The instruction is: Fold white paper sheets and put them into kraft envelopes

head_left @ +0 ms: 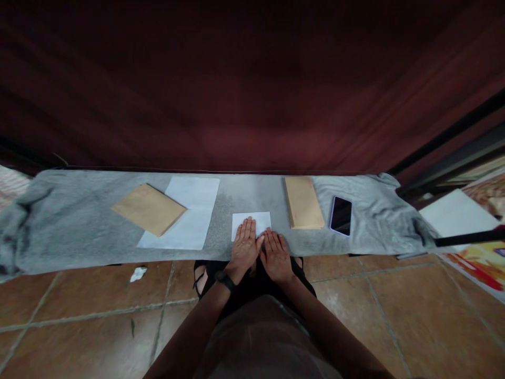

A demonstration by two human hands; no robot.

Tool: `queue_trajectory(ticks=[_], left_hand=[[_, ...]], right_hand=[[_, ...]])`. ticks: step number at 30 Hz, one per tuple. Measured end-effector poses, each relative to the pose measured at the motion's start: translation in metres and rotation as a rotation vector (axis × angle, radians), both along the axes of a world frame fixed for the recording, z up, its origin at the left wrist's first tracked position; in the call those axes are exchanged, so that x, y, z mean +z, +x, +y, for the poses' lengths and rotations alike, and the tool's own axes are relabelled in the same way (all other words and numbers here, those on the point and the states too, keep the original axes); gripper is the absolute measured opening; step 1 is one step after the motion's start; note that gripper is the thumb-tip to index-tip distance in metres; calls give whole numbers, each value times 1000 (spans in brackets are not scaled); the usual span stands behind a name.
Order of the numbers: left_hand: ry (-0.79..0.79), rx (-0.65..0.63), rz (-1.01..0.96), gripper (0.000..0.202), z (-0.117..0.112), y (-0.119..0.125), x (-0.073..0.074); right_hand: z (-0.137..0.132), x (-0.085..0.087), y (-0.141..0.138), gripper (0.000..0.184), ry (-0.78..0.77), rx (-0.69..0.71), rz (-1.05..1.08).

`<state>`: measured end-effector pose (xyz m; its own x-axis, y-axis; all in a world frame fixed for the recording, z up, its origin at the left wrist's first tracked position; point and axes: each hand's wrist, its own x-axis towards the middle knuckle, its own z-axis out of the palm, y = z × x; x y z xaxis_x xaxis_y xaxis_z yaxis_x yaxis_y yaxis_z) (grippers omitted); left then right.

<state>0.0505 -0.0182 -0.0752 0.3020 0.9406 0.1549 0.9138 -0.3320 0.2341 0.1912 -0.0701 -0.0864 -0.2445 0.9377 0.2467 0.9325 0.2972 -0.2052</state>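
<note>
A small white rectangle of paper (262, 218), possibly folded, lies on the grey cloth in front of me. My left hand (246, 243) rests flat on it, palm down with the fingers stretched out. Beside it, my right hand (275, 252) also lies flat, its fingertips at the paper's lower right corner. The two thumbs nearly meet. Both hands cover the paper's lower edge. To the right sits a stack of brown envelopes (304, 202).
Large white sheets (189, 221) lie to the left, partly under brown envelopes (149, 209). A phone (341, 216) rests right of the stack. Grey cloth (87, 226) covers the narrow table against a dark red curtain (244, 105). A crumpled scrap (138, 273) is on the tiled floor.
</note>
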Motion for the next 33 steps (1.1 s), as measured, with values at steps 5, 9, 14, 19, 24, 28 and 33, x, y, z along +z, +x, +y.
queue_trajectory(ticks=[5, 9, 14, 19, 24, 28, 33], left_hand=[[14, 52, 0, 64, 10, -15, -3], [35, 121, -5, 63, 12, -26, -6], [35, 120, 13, 64, 12, -27, -5], [30, 103, 55, 61, 10, -28, -2], [55, 86, 81, 60, 10, -29, -1], [79, 99, 79, 58, 12, -28, -3], [91, 121, 49, 59, 14, -27, -6]], right_hand=[[1, 2, -1, 60, 12, -12, 33], [-1, 4, -1, 60, 2, -9, 36], [5, 13, -4, 55, -18, -24, 51], [32, 22, -18, 51, -27, 54, 87], [57, 14, -25, 51, -11, 67, 76], [64, 3, -20, 58, 30, 3, 55], [68, -7, -15, 61, 62, -87, 32]])
